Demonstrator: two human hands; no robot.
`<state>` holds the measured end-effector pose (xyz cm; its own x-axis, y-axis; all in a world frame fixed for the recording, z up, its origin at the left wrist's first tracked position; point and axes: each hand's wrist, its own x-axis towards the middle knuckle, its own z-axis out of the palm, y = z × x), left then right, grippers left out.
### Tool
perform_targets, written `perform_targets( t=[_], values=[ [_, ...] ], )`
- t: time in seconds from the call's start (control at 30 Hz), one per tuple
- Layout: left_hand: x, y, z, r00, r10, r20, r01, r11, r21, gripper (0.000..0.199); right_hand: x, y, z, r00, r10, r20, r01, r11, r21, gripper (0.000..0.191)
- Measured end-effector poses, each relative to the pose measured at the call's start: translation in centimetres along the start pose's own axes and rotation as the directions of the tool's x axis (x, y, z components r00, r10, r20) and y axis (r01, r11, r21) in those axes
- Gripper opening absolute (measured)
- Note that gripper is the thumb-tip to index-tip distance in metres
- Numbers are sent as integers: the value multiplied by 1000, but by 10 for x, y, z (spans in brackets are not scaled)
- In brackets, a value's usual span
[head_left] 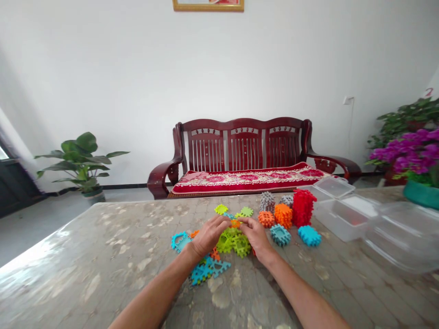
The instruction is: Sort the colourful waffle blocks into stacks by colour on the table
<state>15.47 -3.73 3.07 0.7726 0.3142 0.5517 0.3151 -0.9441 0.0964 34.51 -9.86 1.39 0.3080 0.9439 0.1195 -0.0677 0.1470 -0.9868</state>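
Note:
Between the fingertips of both my hands is a small orange toothed building piece (235,223). My left hand (211,234) has its fingers closed on the piece's left side. From the right, my right hand (254,234) pinches the same piece. Just below lie several lime-green toothed pieces (233,242), partly covered by my hands. Blue toothed pieces (202,270) lie near my left wrist, and another blue piece (180,241) sits to its left. Lime pieces (221,209) rest beyond my hands. A bit of red shows beneath my right hand.
On the right stand an orange stack (283,215), a tall red stack (303,208) and a grey stack (267,201). Blue stacks (280,235) are nearer. Clear plastic boxes (343,219) and a purple-flowered pot (421,194) stand farther right. Across the table (130,256) is a wooden bench (245,146).

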Motion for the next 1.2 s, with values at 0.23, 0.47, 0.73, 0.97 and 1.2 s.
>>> perform_targets(
  t=[0.23, 0.47, 0.73, 0.97, 1.2],
  values=[
    [-5, -1, 0, 1000, 28, -10, -27, 999, 46, 33, -5, -11, -5, 999, 39, -10, -40, 990, -138, 36],
    [4, 5, -4, 994, 69, -89, -62, 995, 84, 31, -4, -9, -3, 997, -5, 78, 23, 971, -237, 40],
    [3, 8, 2, 998, 4, -61, -2, 1000, 25, 28, -2, -6, -1, 995, 68, 69, -67, 998, -13, 52],
    [7, -3, -8, 889, -426, -166, 389, 896, -215, 22, 12, 10, -17, 993, -113, -21, 108, 982, -158, 49],
    [4, -35, -20, 686, -726, 45, 680, 618, -395, 24, 14, 13, -28, 982, -152, 116, 190, 833, -519, 37]
  ],
)
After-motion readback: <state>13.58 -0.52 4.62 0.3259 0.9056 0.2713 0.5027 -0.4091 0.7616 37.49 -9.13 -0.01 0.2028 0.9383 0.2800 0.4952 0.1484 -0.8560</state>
